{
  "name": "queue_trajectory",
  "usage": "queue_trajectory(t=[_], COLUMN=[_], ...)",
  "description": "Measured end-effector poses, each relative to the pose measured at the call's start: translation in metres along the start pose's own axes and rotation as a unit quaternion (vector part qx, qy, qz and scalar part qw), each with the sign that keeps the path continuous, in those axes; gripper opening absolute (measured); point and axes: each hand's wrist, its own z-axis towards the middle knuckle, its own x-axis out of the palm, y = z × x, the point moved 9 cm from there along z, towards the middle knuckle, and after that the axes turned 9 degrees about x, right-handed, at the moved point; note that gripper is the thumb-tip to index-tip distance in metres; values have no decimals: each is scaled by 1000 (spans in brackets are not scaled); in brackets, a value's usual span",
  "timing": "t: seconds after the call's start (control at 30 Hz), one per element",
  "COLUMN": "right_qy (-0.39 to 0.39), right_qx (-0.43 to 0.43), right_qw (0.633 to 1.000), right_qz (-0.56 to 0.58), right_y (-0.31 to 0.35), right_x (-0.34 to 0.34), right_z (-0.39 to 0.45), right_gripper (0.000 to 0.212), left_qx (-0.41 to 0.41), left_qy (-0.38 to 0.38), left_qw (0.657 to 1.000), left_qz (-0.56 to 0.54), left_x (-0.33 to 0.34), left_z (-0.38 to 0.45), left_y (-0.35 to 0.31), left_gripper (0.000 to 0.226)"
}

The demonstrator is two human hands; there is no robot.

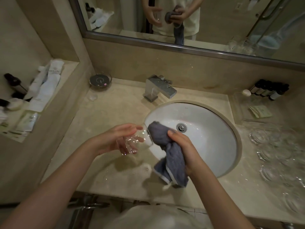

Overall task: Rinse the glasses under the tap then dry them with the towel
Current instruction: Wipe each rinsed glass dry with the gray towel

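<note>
The glass is lying sideways in the left hand's curled fingers; the right hand is gripping the grey towel. Wet, it is likely risking slipping onto the countertop.

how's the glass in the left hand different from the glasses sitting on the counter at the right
The glass lies tipped on its side in the left hand, mouth toward the grey towel gripped by the right hand; the counter glasses stand on the countertop, untouched. It is held over the sink's edge; they sit right of the basin. All are clear glass.
</note>
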Motion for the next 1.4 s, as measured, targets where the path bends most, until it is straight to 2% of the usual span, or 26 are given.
queue_trajectory(t=[0.07,0.17,0.2,0.3,0.33,0.43,0.6,0.73,0.9,1.03,1.4], right_qy=[-38,-66,-76,-104,-118,-144,-160,-170,-168,-171,-182], right_qx=[-28,-50,-45,-26,-22,-7,13,17,29,34,24], right_qw=[998,996,996,994,993,989,986,984,983,983,982], right_qz=[45,28,19,-5,-14,-26,-38,-58,-61,-53,-39], right_y=[1,-4,-8,-22,-25,-31,-37,-42,-51,-54,-49], right_x=[-3,7,11,16,15,14,11,9,7,4,-1], right_z=[8,20,24,37,41,51,61,62,62,61,57], right_gripper=[26,30,31,33,33,33,32,32,32,28,24], left_qx=[26,63,68,76,78,103,108,103,106,101,100], left_qy=[-91,-217,-246,-322,-346,-394,-408,-387,-390,-390,-369], left_qw=[995,972,964,941,933,913,893,894,889,884,891], left_qz=[-37,-69,-71,-76,-57,29,155,202,217,238,246], left_x=[-25,-59,-68,-95,-105,-137,-165,-176,-187,-196,-190], left_z=[-1,-3,-3,-4,-5,-5,7,24,38,47,54], left_y=[5,11,13,14,12,3,-12,-16,-18,-15,-9], left_gripper=[94,83,82,58,56,74,98,93,94,86,94])
